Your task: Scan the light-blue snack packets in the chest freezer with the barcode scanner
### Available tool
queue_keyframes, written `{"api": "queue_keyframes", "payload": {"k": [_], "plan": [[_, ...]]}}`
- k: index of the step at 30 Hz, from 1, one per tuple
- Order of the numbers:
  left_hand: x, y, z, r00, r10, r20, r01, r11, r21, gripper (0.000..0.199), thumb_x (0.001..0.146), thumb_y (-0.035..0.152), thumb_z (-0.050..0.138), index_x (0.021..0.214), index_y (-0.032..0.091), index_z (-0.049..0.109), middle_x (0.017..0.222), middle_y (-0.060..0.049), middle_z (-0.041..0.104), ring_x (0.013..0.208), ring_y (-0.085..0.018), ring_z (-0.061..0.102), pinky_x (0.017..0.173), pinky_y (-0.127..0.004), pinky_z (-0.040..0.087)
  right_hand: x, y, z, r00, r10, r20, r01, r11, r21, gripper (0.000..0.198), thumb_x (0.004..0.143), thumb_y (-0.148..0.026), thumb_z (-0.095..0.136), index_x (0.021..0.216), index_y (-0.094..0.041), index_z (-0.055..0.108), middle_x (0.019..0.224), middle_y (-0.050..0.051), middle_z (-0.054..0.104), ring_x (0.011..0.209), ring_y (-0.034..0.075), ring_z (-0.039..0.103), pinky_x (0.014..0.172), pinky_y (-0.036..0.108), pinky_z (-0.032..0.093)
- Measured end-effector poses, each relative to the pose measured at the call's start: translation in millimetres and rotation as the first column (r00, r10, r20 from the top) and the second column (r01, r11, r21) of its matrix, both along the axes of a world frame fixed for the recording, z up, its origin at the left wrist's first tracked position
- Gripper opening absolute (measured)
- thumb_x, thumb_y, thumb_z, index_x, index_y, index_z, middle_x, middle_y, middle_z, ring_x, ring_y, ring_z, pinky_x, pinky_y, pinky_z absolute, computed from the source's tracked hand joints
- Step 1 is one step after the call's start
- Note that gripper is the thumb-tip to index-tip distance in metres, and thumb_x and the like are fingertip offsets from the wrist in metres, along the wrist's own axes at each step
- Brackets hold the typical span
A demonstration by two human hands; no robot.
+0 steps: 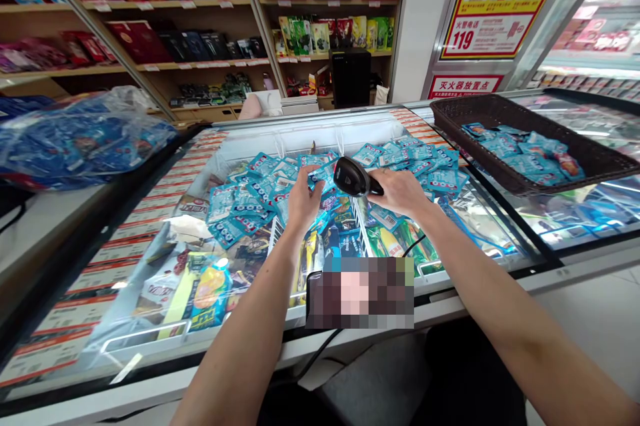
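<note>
My right hand (400,189) is wrapped round the handle of a black barcode scanner (350,176), whose head points left. Close to that head, my left hand (304,199) pinches a small blue packet (325,174) between thumb and fingers. Many similar blue packets (240,206) lie spread over the glass top of a chest freezer (125,339), on both sides of my hands. Through the glass, wrapped ice creams (207,293) show in white wire baskets. A thin black cable (320,354) runs over the freezer's front edge.
On the right, a dark woven basket (450,123) holds more blue packets. A clear plastic bag (85,139) of blue packs sits at left. A blurred-out device (360,293) stands at the front edge. Goods fill the shelves (180,3) behind the freezer.
</note>
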State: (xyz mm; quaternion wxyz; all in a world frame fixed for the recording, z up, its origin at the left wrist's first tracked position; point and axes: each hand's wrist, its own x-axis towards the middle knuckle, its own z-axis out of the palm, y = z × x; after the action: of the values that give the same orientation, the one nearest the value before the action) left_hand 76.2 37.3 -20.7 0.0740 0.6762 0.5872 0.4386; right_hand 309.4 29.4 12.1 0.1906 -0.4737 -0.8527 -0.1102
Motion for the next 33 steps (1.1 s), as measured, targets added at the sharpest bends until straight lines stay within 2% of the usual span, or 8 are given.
{"api": "queue_keyframes", "payload": {"k": [8, 12, 16, 19, 23, 28, 33], "plan": [[-2, -1, 0.7, 0.999, -0.008, -0.033, 0.008, 1.000, 0.004, 0.036, 0.084, 0.035, 0.045, 0.119, 0.025, 0.046, 0.079, 0.000, 0.055, 0.056, -0.011, 0.045, 0.058, -0.025, 0.036, -1, -1, 2, 0.999, -0.029, -0.019, 0.029, 1.000, -0.012, 0.037, 0.080, -0.040, 0.051, 0.111, -0.019, 0.055, 0.098, 0.006, 0.066, 0.082, 0.020, 0.061, 0.063, 0.027, 0.036], [-4, 2, -1.6, 1.000, -0.007, -0.013, 0.008, 0.999, 0.039, 0.035, 0.084, 0.034, 0.046, 0.117, 0.025, 0.046, 0.080, 0.001, 0.055, 0.054, -0.010, 0.042, 0.057, -0.024, 0.036, -2, -2, 11, 0.999, -0.053, -0.002, 0.053, 0.999, -0.007, 0.033, 0.080, -0.039, 0.051, 0.106, -0.020, 0.057, 0.097, 0.005, 0.066, 0.081, 0.021, 0.062, 0.062, 0.028, 0.036], [-7, 5, -5.0, 0.996, 0.013, 0.088, -0.021, 0.996, 0.087, 0.036, 0.084, 0.036, 0.047, 0.117, 0.023, 0.043, 0.095, -0.002, 0.056, 0.053, -0.007, 0.040, 0.059, -0.024, 0.038, -7, -1, 29, 1.000, -0.022, 0.020, 0.022, 1.000, -0.016, 0.032, 0.081, -0.041, 0.050, 0.104, -0.019, 0.058, 0.096, 0.006, 0.066, 0.080, 0.021, 0.061, 0.063, 0.028, 0.036], [-10, 7, -6.5, 0.984, 0.061, 0.166, -0.081, 0.990, 0.119, 0.036, 0.083, 0.037, 0.049, 0.115, 0.022, 0.042, 0.107, -0.004, 0.054, 0.054, -0.006, 0.040, 0.059, -0.024, 0.039, -12, -1, 38, 0.998, -0.005, -0.065, 0.005, 1.000, 0.007, 0.036, 0.082, -0.039, 0.050, 0.111, -0.019, 0.055, 0.099, 0.006, 0.066, 0.084, 0.021, 0.060, 0.066, 0.028, 0.036], [-11, 7, -7.0, 0.982, 0.089, 0.167, -0.110, 0.987, 0.119, 0.034, 0.082, 0.036, 0.050, 0.111, 0.022, 0.043, 0.106, -0.005, 0.054, 0.057, -0.007, 0.043, 0.060, -0.025, 0.041, -15, -1, 27, 0.987, 0.017, -0.157, -0.014, 1.000, 0.017, 0.041, 0.081, -0.038, 0.050, 0.117, -0.019, 0.052, 0.097, 0.005, 0.066, 0.083, 0.020, 0.060, 0.066, 0.027, 0.037], [-10, 8, -8.1, 0.990, 0.076, 0.120, -0.089, 0.991, 0.103, 0.034, 0.081, 0.034, 0.051, 0.112, 0.022, 0.043, 0.106, -0.005, 0.055, 0.057, -0.008, 0.044, 0.062, -0.026, 0.041, -13, -2, 3, 0.998, 0.048, -0.047, -0.048, 0.999, -0.017, 0.039, 0.079, -0.040, 0.052, 0.113, -0.021, 0.056, 0.096, 0.005, 0.067, 0.081, 0.020, 0.061, 0.062, 0.027, 0.036], [-9, 8, -7.9, 0.992, 0.076, 0.099, -0.085, 0.991, 0.099, 0.035, 0.081, 0.033, 0.051, 0.113, 0.022, 0.043, 0.107, -0.005, 0.055, 0.058, -0.008, 0.044, 0.064, -0.027, 0.041, -9, -3, 3, 0.997, 0.034, -0.063, -0.034, 0.999, -0.008, 0.042, 0.079, -0.042, 0.052, 0.114, -0.019, 0.055, 0.095, 0.006, 0.067, 0.079, 0.020, 0.061, 0.061, 0.027, 0.035]]}}
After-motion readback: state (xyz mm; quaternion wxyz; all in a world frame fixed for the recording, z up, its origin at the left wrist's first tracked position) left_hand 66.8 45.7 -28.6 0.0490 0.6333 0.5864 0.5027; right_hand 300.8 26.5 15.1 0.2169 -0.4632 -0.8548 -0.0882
